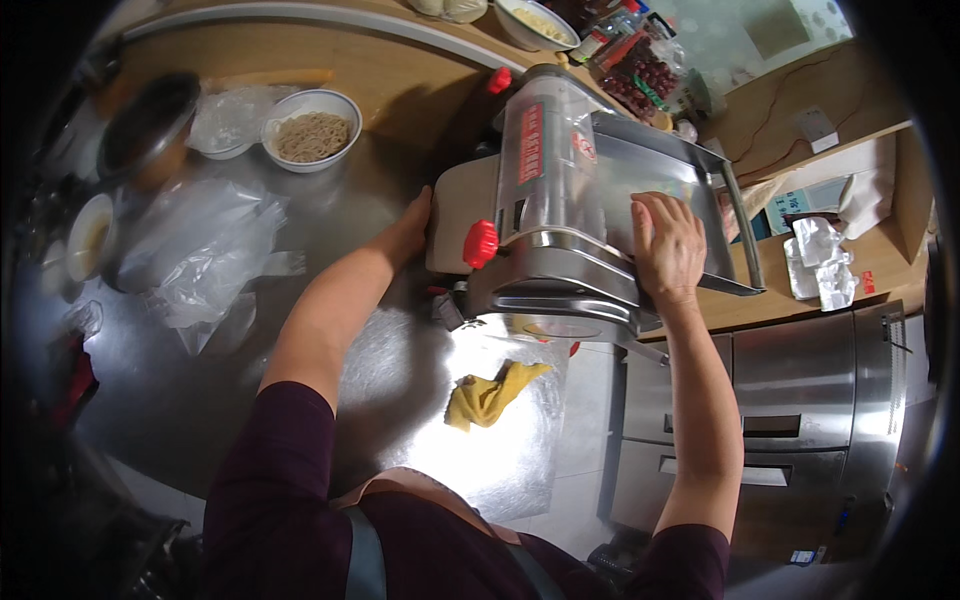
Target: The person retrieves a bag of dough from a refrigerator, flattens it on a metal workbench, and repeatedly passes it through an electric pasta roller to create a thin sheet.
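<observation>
A steel dough-rolling machine [570, 274] with red knobs [480, 244] and a clear cover [547, 169] stands before me on the steel worktop [360, 375]. My left hand [415, 217] is pressed to its pale side panel [465, 214], the fingertips partly hidden behind the panel. On the opposite side my right hand [671, 244] grips the machine's edge where the steel tray [652, 161] joins it, fingers lying together over the metal. Both hands hold the machine between them. A crumpled yellow cloth [491, 397] lies on the worktop nearer to my body.
Left of the machine are a bowl of noodles [311, 139], clear plastic bags [206, 255] and a dark round pan [150, 127]. Bagged grapes [641, 75] and a white bowl [536, 26] stand along the back. A steel refrigerator [795, 382] is at the right.
</observation>
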Available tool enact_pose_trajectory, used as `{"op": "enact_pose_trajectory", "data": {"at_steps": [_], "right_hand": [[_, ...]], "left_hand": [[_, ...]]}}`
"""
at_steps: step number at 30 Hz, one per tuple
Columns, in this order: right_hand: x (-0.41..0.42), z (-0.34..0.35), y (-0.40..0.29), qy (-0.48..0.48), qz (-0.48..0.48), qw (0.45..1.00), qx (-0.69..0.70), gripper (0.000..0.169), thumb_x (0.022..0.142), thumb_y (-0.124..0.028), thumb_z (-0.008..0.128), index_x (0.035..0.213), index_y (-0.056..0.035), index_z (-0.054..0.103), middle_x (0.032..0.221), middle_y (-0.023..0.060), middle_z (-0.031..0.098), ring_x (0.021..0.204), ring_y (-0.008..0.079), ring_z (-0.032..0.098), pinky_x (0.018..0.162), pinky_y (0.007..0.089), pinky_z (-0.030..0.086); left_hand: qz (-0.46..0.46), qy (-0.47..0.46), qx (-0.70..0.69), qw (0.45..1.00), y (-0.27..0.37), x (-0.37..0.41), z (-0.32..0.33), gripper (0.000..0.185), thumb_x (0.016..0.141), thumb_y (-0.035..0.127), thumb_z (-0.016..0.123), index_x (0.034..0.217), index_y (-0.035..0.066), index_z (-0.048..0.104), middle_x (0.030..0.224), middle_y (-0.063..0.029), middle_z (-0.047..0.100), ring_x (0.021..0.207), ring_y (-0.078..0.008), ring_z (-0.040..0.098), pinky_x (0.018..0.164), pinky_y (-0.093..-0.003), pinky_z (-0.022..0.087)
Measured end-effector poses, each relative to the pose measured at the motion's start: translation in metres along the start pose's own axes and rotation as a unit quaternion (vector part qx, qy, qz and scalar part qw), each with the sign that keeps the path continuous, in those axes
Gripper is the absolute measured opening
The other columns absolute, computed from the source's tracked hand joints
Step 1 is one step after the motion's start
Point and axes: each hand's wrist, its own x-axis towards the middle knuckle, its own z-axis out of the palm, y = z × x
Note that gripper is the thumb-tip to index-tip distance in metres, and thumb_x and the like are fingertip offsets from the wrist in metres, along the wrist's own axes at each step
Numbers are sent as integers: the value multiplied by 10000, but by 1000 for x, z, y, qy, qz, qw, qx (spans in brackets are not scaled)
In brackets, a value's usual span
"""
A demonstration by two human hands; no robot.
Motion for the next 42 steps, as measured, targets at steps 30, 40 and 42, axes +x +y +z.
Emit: {"op": "enact_pose_trajectory", "data": {"at_steps": [30, 40, 42], "right_hand": [[-8, -4, 3, -28, 88, 996, 13, 304, 883, -302, 467, 750, -77, 624, 798, 121, 644, 860, 296, 592, 765, 411, 460], [-14, -7, 1, -9, 79, 996, 30, 270, 874, -288, 486, 767, -79, 619, 793, 139, 637, 843, 318, 600, 750, 429, 468], [-15, -15, -3, -11, 88, 996, 28, 265, 869, -291, 487, 794, -88, 638, 819, 138, 651, 858, 314, 609, 765, 423, 473]], "left_hand": [[213, 88, -64, 971, 75, -183, 7, 428, 910, 316, 458, 1228, 34, 506, 1180, -139, 568, 1055, -256, 566, 896, -384, 451], [352, 170, 39, 920, 97, -442, 6, 396, 912, 261, 465, 1245, 49, 489, 1211, -114, 550, 1093, -233, 539, 931, -371, 427], [389, 204, 94, 893, 102, -512, 12, 391, 912, 250, 466, 1248, 52, 486, 1217, -109, 546, 1101, -229, 534, 938, -368, 422]]}}
